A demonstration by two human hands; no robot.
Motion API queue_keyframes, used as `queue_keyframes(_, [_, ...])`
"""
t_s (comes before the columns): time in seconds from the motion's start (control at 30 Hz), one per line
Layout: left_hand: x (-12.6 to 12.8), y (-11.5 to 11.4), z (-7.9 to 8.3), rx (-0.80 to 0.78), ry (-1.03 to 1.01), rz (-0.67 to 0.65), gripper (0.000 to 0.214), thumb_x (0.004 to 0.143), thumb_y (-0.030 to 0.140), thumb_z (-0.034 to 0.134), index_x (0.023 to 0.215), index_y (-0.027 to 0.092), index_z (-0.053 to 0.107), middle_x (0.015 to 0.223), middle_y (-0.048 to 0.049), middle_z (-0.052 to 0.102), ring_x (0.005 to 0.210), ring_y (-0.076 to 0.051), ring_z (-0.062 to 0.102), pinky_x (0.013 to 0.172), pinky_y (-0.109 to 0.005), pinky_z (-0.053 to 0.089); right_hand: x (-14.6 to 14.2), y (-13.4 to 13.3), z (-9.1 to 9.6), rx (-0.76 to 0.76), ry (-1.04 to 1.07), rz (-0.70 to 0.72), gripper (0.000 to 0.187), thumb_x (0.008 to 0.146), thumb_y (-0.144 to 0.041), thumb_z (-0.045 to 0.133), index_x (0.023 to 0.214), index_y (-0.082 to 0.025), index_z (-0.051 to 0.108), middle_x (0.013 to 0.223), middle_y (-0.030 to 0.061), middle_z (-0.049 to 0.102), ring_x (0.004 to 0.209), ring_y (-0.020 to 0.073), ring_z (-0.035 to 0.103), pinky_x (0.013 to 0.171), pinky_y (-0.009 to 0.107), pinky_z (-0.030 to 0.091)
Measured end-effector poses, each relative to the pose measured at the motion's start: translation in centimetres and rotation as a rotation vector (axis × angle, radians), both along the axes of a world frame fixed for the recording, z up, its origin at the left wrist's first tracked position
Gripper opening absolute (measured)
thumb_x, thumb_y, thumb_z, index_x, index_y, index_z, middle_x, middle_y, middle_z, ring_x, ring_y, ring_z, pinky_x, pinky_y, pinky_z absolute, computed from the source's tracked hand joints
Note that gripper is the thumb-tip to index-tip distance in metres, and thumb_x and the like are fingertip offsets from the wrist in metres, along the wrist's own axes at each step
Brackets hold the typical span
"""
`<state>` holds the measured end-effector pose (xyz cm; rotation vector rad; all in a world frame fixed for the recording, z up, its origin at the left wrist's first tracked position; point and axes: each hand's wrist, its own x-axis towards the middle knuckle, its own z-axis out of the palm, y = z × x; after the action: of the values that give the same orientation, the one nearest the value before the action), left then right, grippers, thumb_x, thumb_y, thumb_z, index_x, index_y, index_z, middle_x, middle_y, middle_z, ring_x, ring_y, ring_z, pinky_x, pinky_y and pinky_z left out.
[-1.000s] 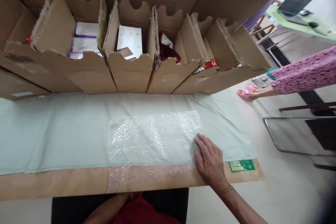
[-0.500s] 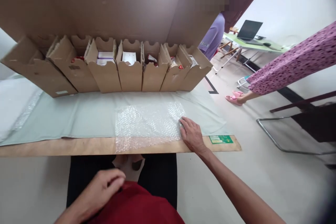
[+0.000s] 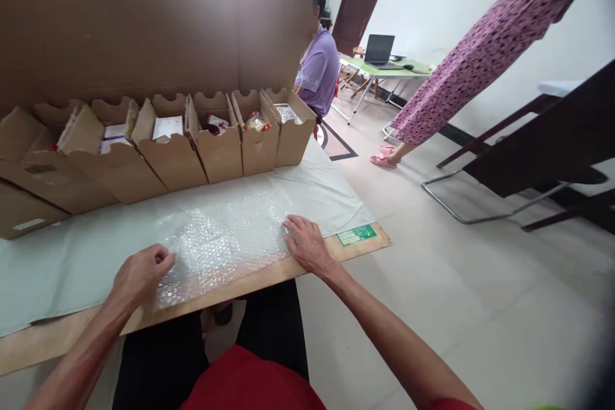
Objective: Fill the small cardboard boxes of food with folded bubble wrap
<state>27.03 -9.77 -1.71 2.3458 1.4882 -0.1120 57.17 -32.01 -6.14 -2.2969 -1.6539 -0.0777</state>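
Note:
A sheet of bubble wrap [image 3: 225,240] lies flat on the pale green cloth [image 3: 72,250] that covers a low wooden board [image 3: 365,246]. My left hand [image 3: 139,277] rests on the sheet's left end with its fingers curled in, pinching the edge. My right hand [image 3: 307,245] lies flat on the sheet's right end, fingers stretched out and pressing down. Behind the sheet stands a row of cardboard bins [image 3: 168,154] holding small boxes and packets.
A tall cardboard wall [image 3: 144,32] backs the bins. A seated person in a purple shirt [image 3: 317,70] is beyond the board. A standing person in a pink patterned dress [image 3: 480,45] is at the right. A dark metal-framed chair [image 3: 528,154] stands on the tiled floor.
My left hand came up from my lap and landed on the left end of the bubble wrap. The camera tilted up and turned right. My right hand stayed on the sheet's right end.

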Motion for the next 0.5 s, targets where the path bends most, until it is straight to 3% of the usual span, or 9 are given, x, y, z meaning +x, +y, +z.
queue_keyframes(0.13, [-1.5,1.7,0.7,0.053,-0.089,0.089,0.024,0.081,0.045,0.050,0.072,0.024,0.058,0.064,-0.0002,0.068,0.066,-0.022,0.063,0.063,-0.031,0.043,-1.2,0.0,0.4,0.006,0.017,0.089,0.027,0.094,-0.019,0.060,0.119,-0.022,0.067,0.138,0.0130,0.065,0.125,0.0299,0.060,0.101,0.047,0.048])
queue_keyframes(0.23, [-3.9,3.3,-0.5,0.029,-0.134,0.159,0.021,0.076,0.045,0.054,0.082,0.025,0.059,0.066,0.0007,0.071,0.068,-0.025,0.067,0.064,-0.035,0.046,-0.5,-0.7,0.4,0.027,0.026,0.110,0.027,0.093,-0.018,0.061,0.118,-0.022,0.069,0.141,0.0129,0.064,0.127,0.0302,0.059,0.102,0.048,0.047])
queue_keyframes(0.33, [-6.4,4.5,-2.3,0.024,-0.131,0.210,0.032,0.080,0.054,0.054,0.101,0.029,0.058,0.068,0.0049,0.072,0.072,-0.029,0.069,0.068,-0.040,0.051,2.2,-2.7,0.6,0.048,0.057,-0.015,0.027,0.091,-0.016,0.059,0.114,-0.023,0.071,0.137,0.0125,0.067,0.122,0.0306,0.063,0.100,0.049,0.049])
queue_keyframes(0.43, [-7.2,4.1,-2.7,0.183,-0.139,0.175,0.050,0.087,0.060,0.052,0.127,0.030,0.055,0.090,0.0001,0.076,0.083,-0.031,0.070,0.075,-0.047,0.055,4.2,-4.0,0.9,0.081,0.057,-0.128,0.027,0.092,-0.019,0.056,0.113,-0.023,0.073,0.133,0.0128,0.069,0.119,0.0316,0.065,0.098,0.049,0.050])
queue_keyframes(0.5, [-6.0,3.1,-2.3,0.386,-0.176,0.105,0.054,0.091,0.055,0.051,0.134,0.024,0.055,0.110,-0.0090,0.073,0.099,-0.033,0.069,0.084,-0.050,0.057,3.9,-2.9,1.2,0.094,0.051,-0.098,0.028,0.094,-0.021,0.055,0.116,-0.022,0.072,0.135,0.0131,0.068,0.121,0.0319,0.063,0.099,0.049,0.049])
